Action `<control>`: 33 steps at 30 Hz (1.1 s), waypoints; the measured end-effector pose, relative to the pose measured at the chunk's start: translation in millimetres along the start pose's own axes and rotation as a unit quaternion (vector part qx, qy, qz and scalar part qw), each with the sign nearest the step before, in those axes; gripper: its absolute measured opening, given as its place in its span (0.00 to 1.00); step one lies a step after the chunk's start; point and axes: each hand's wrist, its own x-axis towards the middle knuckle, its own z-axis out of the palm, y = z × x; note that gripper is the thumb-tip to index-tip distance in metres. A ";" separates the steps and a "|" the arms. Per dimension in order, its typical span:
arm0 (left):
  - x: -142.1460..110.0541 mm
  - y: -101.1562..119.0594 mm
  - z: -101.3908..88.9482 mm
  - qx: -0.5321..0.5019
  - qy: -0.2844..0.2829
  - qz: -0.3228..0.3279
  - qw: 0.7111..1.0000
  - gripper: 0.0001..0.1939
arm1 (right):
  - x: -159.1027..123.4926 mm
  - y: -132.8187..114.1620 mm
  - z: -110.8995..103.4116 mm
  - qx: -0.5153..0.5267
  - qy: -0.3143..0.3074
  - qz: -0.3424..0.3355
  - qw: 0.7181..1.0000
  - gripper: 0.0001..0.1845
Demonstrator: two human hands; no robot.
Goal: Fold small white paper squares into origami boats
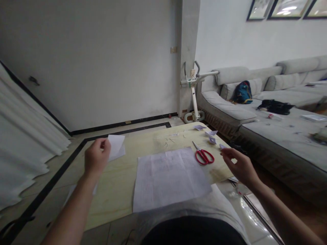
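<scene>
My left hand (96, 156) is closed in a pinch on a small white paper (115, 143), over the left side of the table. Another pale paper (120, 153) shows just under it; I cannot tell whether the hand holds both. At the table's right edge, my right hand (238, 165) pinches a small folded paper (221, 146) by its end. Red-handled scissors (204, 156) lie to the left of that hand, blades pointing away from me. In front of me a large creased white sheet (168, 178) is spread flat on the table.
Several folded paper shapes (211, 133) stand at the table's far right corner. Thin paper scraps (170, 140) are scattered on the pale yellow tabletop (112, 190). A grey sofa (270, 132) stands to the right, and a white exercise machine (194, 98) behind the table.
</scene>
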 end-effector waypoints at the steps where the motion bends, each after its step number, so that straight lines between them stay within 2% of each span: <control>1: -9.2 15.2 -5.8 -0.028 0.023 -0.015 0.999 0.12 | -2.2 -14.0 2.4 0.015 0.001 0.002 1.000 0.10; 3: -37.8 50.7 -13.7 -0.080 0.046 -0.036 0.995 0.13 | -9.1 -47.1 9.2 0.072 -0.014 0.005 0.997 0.10; 5: -74.2 89.6 -15.1 -0.132 0.028 -0.052 0.989 0.13 | -19.4 -82.9 17.1 0.168 -0.071 0.012 0.983 0.12; 7: -109.9 126.1 -10.7 -0.264 -0.048 -0.133 0.954 0.13 | -32.0 -115.3 25.0 0.248 -0.140 0.024 0.958 0.17; 9: -138.2 154.5 -3.8 -0.321 -0.103 -0.172 0.926 0.14 | -44.9 -138.9 33.2 0.304 -0.192 0.026 0.933 0.18; 11: -157.9 171.8 2.3 -0.351 -0.141 -0.202 0.903 0.15 | -56.2 -150.9 41.8 0.311 -0.207 0.057 0.926 0.14; 12: -165.2 176.2 4.6 -0.359 -0.155 -0.215 0.895 0.15 | -61.2 -152.7 45.9 0.307 -0.198 0.081 0.927 0.13; 16: -184.0 175.9 9.5 -0.389 -0.213 -0.245 0.862 0.16 | -76.9 -143.8 57.5 0.312 -0.167 0.183 0.917 0.22; 18: -189.1 174.0 10.3 -0.394 -0.263 -0.241 0.847 0.16 | -82.6 -138.2 58.7 0.327 -0.161 0.209 0.907 0.23; 20: -191.9 175.5 10.0 -0.395 -0.284 -0.236 0.841 0.14 | -85.9 -135.9 57.7 0.340 -0.153 0.219 0.902 0.23; 27: -191.0 189.1 3.5 -0.420 -0.229 -0.274 0.834 0.14 | -85.8 -140.3 52.3 0.407 -0.149 0.250 0.866 0.16; 29: -189.8 189.8 2.3 -0.426 -0.209 -0.295 0.829 0.14 | -89.0 -139.7 51.9 0.421 -0.135 0.243 0.863 0.14; 31: -188.8 190.8 1.4 -0.436 -0.192 -0.321 0.818 0.14 | -94.3 -138.5 51.0 0.415 -0.116 0.210 0.878 0.12; 33: -188.0 193.1 0.0 -0.449 -0.188 -0.354 0.798 0.13 | -99.5 -137.5 49.4 0.378 -0.108 0.153 0.907 0.10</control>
